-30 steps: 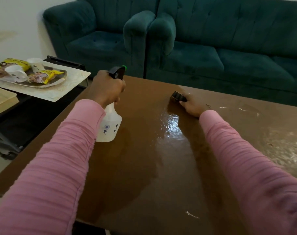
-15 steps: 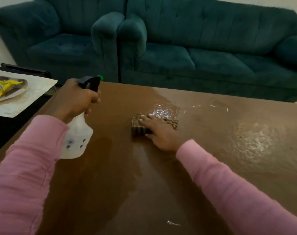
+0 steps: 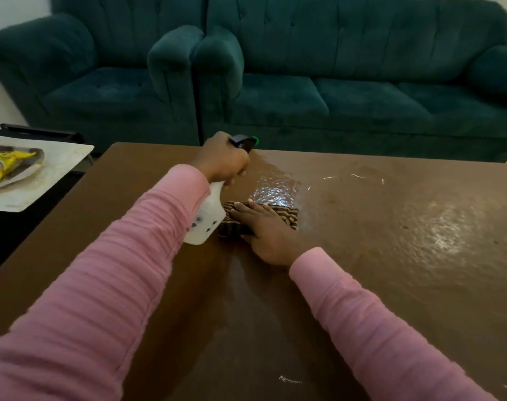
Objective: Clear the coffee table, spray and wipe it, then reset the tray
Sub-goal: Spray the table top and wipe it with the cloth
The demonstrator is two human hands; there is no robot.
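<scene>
brown worktop point(image 3: 391, 256) wet, glossy (green sofa point(image 3: 347, 82) behind). left hand point(image 3: 223, 163) grips spray bottle point(image 3: 206, 224) above worktop. right hand point(image 3: 263, 230) flat, pressing striped cloth point(image 3: 287, 214) onto worktop.

The room is dim and warm-toned, with the dark green sofa point(image 3: 347, 91) sinking into shadow. Glare breaks on the wet table point(image 3: 391, 285) — one bright patch mid-table, a broader sheen toward the right. The wide lens bows the edges, and the sleeves point(image 3: 101, 299) and the tray point(image 3: 38, 180) at far left look soft and smeared.
</scene>
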